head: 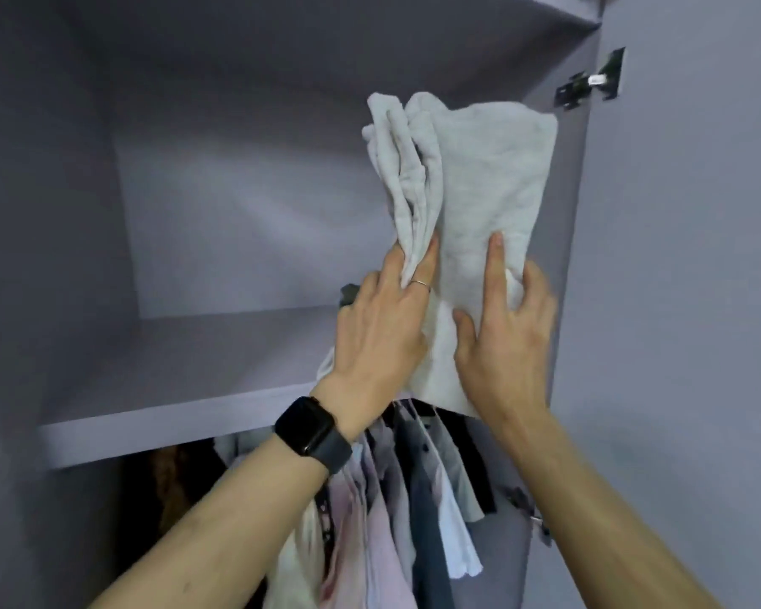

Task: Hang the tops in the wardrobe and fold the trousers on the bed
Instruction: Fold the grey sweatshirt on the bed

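inside the lilac-grey wardrobe (53, 213), a grey garment (493, 178) was held upright over the right end of the upper shelf (172, 415), near the side wall. the left hand (383, 318) pinched its bunched folds. the right hand (501, 331) pressed a straight forefinger on it, other fingers seemingly curled round its edge. shirts (414, 498) hung below.

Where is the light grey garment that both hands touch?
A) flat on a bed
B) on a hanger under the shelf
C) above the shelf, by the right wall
C: the grey garment stands above the shelf, by the right wall, with the left hand and the right hand on it.
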The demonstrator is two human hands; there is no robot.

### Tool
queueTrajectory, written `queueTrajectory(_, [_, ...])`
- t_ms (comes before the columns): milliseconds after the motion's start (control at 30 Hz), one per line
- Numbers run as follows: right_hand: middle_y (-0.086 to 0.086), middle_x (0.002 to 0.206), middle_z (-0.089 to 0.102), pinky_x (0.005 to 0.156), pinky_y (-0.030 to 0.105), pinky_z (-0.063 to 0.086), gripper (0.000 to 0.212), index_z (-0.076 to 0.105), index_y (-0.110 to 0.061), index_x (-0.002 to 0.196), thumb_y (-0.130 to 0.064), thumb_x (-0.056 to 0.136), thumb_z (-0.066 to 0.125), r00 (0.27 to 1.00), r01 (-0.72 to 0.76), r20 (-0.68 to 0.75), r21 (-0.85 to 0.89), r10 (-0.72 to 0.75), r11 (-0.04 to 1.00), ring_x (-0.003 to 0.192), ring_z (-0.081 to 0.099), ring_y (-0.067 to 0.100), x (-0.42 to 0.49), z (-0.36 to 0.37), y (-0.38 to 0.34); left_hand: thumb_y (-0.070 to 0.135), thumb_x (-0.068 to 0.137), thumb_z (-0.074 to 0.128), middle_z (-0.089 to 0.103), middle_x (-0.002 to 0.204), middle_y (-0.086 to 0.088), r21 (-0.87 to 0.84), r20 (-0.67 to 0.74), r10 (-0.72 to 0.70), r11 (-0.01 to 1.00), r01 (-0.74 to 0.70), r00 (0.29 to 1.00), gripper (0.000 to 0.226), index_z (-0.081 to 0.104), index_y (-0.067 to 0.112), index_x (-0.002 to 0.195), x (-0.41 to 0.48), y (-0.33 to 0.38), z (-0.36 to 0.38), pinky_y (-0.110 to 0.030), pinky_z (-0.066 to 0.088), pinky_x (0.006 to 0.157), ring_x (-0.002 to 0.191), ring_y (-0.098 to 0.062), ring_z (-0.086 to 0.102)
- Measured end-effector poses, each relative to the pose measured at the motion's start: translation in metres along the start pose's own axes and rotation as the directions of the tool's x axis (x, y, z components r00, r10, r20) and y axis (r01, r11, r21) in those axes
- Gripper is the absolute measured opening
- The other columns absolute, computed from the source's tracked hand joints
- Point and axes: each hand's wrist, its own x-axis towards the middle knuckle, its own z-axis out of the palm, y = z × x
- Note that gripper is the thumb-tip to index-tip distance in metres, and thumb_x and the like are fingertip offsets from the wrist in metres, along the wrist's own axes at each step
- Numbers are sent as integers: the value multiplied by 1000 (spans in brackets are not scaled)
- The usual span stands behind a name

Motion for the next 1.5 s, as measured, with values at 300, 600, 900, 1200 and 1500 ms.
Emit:
queueTrajectory(300, [9, 155, 15, 101, 35, 38, 89, 2, -27, 162, -22, 98, 64, 930, 46, 354, 141, -94, 989, 128, 32, 34, 89, 192, -81, 16, 90, 54, 43, 137, -8, 161, 159, -319, 942, 295, 934, 77, 22, 33, 158, 90, -225, 16, -35, 40, 76, 110, -37, 55])
queueTrajectory(600, [16, 155, 31, 110, 37, 41, 93, 22, -20, 158, -35, 85, 78, 601, -136, 796, 181, -63, 974, 135, 44, 37, 110, 349, -100, -4, 87, 59, 31, 162, -4, 220, 491, -691, 687, 692, 530, 79, 34, 24, 157, 88, -383, 43, -31, 40, 112, 144, -28, 37])
queueTrajectory(900, [9, 156, 44, 114, 36, 36, 70, 46, -18, 150, -60, 94, 52, 523, -6, 834, 210, -176, 978, 140, 44, 28, 110, 367, -66, 50, 102, 37, 21, 166, 1, 548, 400, -721, 683, 483, 566, 53, 37, 36, 154, 35, -350, 81, -52, 10, 124, 152, -25, 13])
queueTrajectory(1200, [-4, 166, -25, 119, 36, 25, 74, 5, -49, 158, -71, 95, 38, 326, 137, 848, 395, -418, 908, 150, 28, 33, 60, 321, -41, 97, 66, 0, 0, 168, 17, 402, 524, -699, 707, 582, 487, 77, -11, 75, 138, -12, -292, 91, -57, -14, 119, 156, -22, -7])
queueTrajectory(1500, [-3, 164, -31, 123, 38, 22, 74, 3, -45, 159, -62, 98, 42, 242, 121, 880, 390, -409, 913, 152, 25, 33, 47, 359, -90, 89, 84, 13, -1, 169, 12, 472, 525, -763, 630, 617, 377, 72, -5, 64, 149, -18, -337, 72, -58, -14, 119, 156, -19, -8])
